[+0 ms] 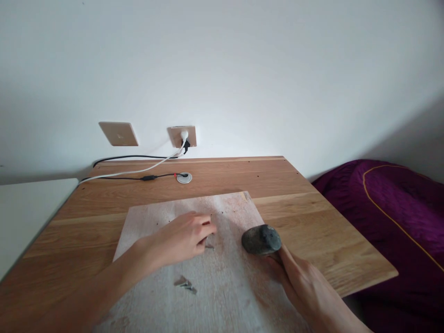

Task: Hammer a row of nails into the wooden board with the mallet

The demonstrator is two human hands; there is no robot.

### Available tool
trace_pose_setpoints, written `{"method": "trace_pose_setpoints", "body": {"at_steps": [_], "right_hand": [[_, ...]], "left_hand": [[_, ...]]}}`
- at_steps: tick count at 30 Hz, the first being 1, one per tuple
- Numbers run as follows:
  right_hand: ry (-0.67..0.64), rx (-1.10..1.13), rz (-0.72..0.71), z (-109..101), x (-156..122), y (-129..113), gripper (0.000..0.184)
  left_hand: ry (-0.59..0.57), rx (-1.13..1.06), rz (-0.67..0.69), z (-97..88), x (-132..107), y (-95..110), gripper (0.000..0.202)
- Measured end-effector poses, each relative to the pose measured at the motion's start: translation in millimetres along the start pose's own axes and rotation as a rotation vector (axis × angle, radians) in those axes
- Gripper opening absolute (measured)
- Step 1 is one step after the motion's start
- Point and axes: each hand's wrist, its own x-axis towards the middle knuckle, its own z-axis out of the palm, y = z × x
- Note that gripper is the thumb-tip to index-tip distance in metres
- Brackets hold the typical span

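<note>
A pale, whitewashed wooden board point(222, 273) lies on the desk before me, with small dark holes or nail heads along its far part. My left hand point(190, 233) is over the board's middle, thumb and fingers pinched together around what looks like a small nail point(207, 239), mostly hidden by the fingertips. A thin dark mark shows on the board just below them. In my right hand point(294, 270) is a mallet with a dark, worn head point(261, 239), raised over the board's right side. Closer to me, several loose nails point(186, 284) lie in a small heap on the board.
The wooden desk point(298, 208) meets a white wall. At its back, white and black cables run from a wall socket point(173, 135) and a round cable grommet point(184, 178). A white panel point(34, 208) stands at left; purple fabric point(347, 185) lies at right beyond the desk edge.
</note>
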Motion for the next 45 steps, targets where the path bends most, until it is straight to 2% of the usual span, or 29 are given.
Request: {"method": "trace_pose_setpoints", "body": {"at_steps": [4,8,12,16,22,27,31,35,45], "right_hand": [[0.007,0.071,0.052,2.9,-1.8,-1.1,0.028],[0.017,0.105,0.094,7.0,-5.7,-1.7,0.028],[-0.004,0.111,0.139,12.1,-11.9,0.0,0.027],[-0.023,0.107,0.162,16.6,-15.8,2.8,0.026],[0.003,0.137,0.2,21.1,-18.9,3.3,0.022],[-0.026,0.109,0.198,20.3,-20.4,0.0,0.023],[-0.026,0.055,0.166,21.4,-21.1,1.3,0.023],[-0.036,0.048,0.156,19.7,-20.0,0.9,0.02],[-0.041,0.007,0.119,18.7,-19.0,-0.3,0.02]], "left_hand": [[-0.015,0.023,0.066,-0.8,5.7,-0.8,0.022],[-0.066,-0.051,0.047,-3.9,17.5,-2.7,0.02],[0.014,-0.233,0.04,-6.2,34.9,-8.2,0.017],[0.117,-0.334,-0.024,-6.0,52.3,-17.1,0.017],[0.145,-0.396,-0.049,-1.3,73.8,-27.7,0.014],[0.131,-0.412,-0.025,13.8,89.1,-35.8,0.014],[0.161,-0.438,-0.033,24.3,93.0,-39.6,0.01],[0.187,-0.402,-0.023,27.1,93.0,-39.3,0.007],[0.254,-0.205,0.126,32.8,87.6,-37.3,0.019]]}}
